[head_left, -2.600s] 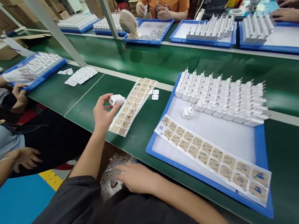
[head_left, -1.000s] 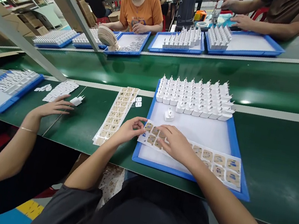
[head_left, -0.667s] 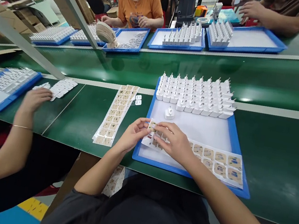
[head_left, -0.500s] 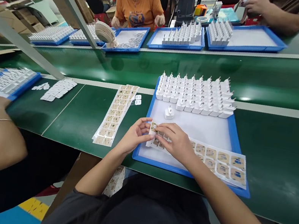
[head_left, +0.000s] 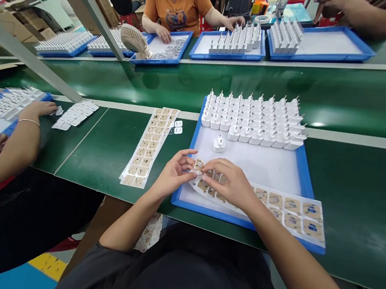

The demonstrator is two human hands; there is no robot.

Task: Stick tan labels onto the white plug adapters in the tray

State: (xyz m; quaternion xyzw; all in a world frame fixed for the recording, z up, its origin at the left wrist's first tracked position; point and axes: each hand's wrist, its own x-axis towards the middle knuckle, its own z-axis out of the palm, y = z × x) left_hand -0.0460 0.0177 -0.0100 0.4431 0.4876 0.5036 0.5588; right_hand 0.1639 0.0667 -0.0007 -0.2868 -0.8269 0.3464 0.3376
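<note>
A strip-like sticker sheet [head_left: 292, 205] with rows of tan squares lies slanted over the front of a blue-rimmed white tray [head_left: 178, 196]. My left hand [head_left: 177, 172] pinches the sheet's left end between thumb and fingers. Close beside it, my right hand [head_left: 229, 182] has its thumb and fingertips closed at the same end of the sheet; whether a loose sticker is between them I cannot tell. The sheet's left end is bent up. Just beyond my hands, one white plug adapter [head_left: 219, 144] stands alone. Rows of white plug adapters [head_left: 253, 120], pins up, fill the tray's far part.
More sticker sheets [head_left: 149, 147] lie left of the tray, with small white pieces [head_left: 178, 127] beside them. Farther left are stacked white plates [head_left: 75, 115] and a co-worker's arm [head_left: 26, 135]. Across the green belt, a fan [head_left: 134, 39] and trays of adapters stand before another person.
The sheet has shifted slightly right, and its left end now curls up more. My hands stay nearly in place. The co-worker at left reaches toward the white pieces; the person opposite reaches to a tray.
</note>
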